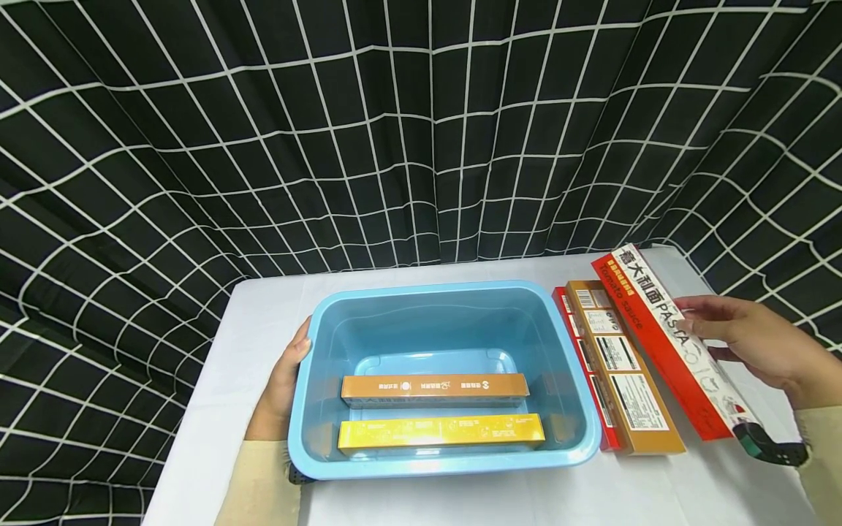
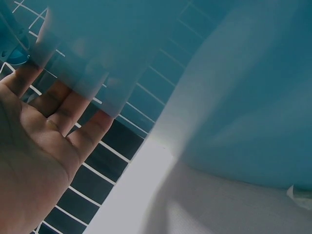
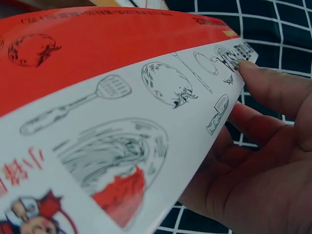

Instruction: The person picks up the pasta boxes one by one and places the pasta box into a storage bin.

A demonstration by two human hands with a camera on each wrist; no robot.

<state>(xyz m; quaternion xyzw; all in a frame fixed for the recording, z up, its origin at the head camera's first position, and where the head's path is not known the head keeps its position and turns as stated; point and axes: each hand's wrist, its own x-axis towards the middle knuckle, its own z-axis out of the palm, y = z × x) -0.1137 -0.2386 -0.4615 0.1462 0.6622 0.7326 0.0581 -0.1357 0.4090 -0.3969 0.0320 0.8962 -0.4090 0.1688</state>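
A light blue plastic tub (image 1: 444, 471) holds an orange-brown box (image 1: 434, 385) and a yellow box (image 1: 441, 432), lying parallel. At the tub's left end, my left hand (image 1: 287, 372) grips the rim; in the left wrist view, the fingers of the left hand (image 2: 53, 126) reach up under the lip. My right hand (image 1: 743, 336) pinches a red and white pasta box (image 1: 664, 329) by its right edge. That box is raised and tilted, partly overlapping an orange-brown box (image 1: 625, 372) in the head view. In the right wrist view, the thumb of the right hand (image 3: 273, 146) presses the pasta box's white face.
Beside the tub's right side, another red box (image 1: 595, 380) lies alongside the orange-brown one. White cloth covers the table (image 1: 263, 299). Behind and around it hangs a black curtain (image 1: 421, 146) with a white grid.
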